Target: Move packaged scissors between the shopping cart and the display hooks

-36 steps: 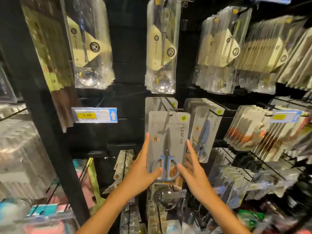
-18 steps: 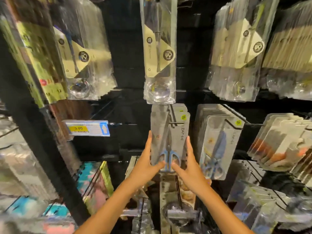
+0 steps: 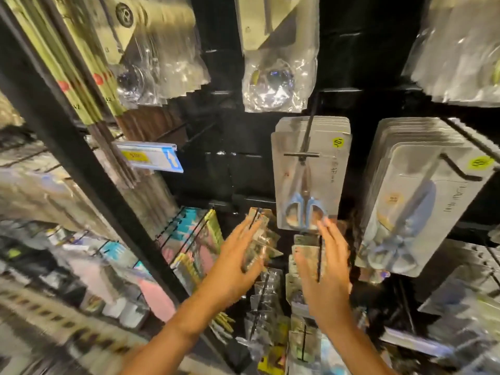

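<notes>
Two hands reach up from the bottom edge, both blurred. The left hand [image 3: 238, 262] has its fingers straight and spread in front of small clear packets [image 3: 261, 239] on a lower hook, holding nothing. The right hand [image 3: 326, 269] also has straight, loosely spread fingers; its fingertips [image 3: 323, 221] lie at the bottom edge of the scissors pack [image 3: 308, 174], though whether they touch it cannot be told.

That scissors pack, with blue handles, hangs on a black hook [image 3: 307, 142] at the front of a stack of like packs, count unclear. Just to the right hangs a second stack [image 3: 422, 201] of grey packs on its own hook.

To the left, one blue and yellow price tag [image 3: 150, 158] juts from the rack beside a black post [image 3: 89, 171]. Above hang four clusters of clear bagged goods [image 3: 276, 77].
</notes>
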